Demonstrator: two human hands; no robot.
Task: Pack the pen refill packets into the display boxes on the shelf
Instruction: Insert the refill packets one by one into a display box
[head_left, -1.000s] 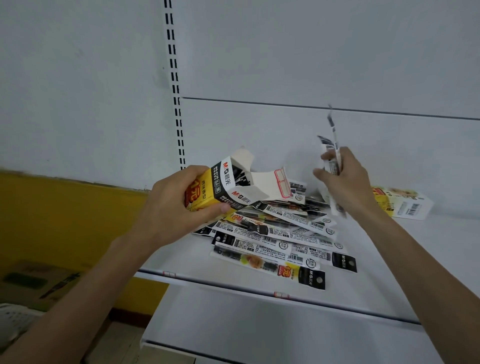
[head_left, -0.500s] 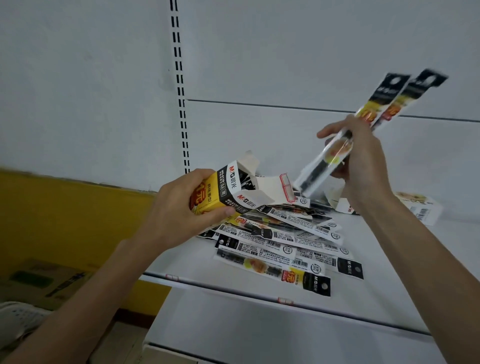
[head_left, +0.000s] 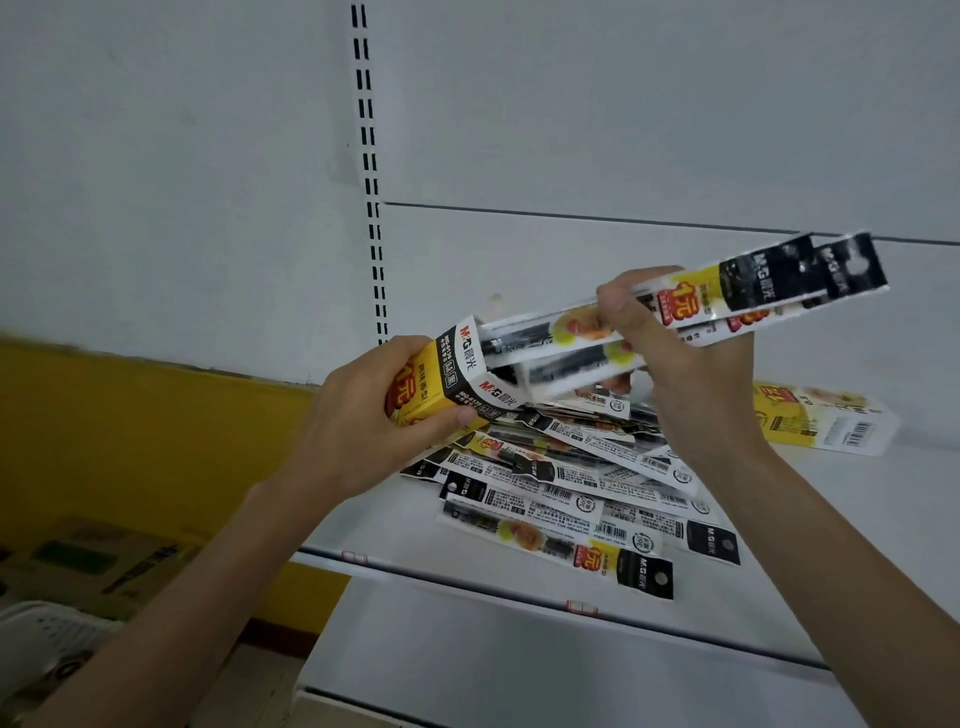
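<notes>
Where the white shelf (head_left: 405, 525) is nearest, a pile of refill packets (head_left: 571, 483) lies loose. Above it the left hand (head_left: 358, 431) grips a yellow display box (head_left: 441, 384), tipped sideways. The right hand (head_left: 691, 364) pinches two packets (head_left: 571, 332), their ends in the box's mouth. Farther back another box (head_left: 826, 415) lies flat.

The left hand (head_left: 363, 431) grips a box (head_left: 457, 382). The right hand (head_left: 696, 374) pinches two packets (head_left: 753, 291), their ends inside it, above the shelf (head_left: 857, 519).

Display box (head_left: 441, 384) yellow and black, red numeral. Refill packets (head_left: 566, 499) white, black ends, barcodes, yellow-red patches. Shelf (head_left: 831, 545) white. Wall band (head_left: 130, 405) yellow.
</notes>
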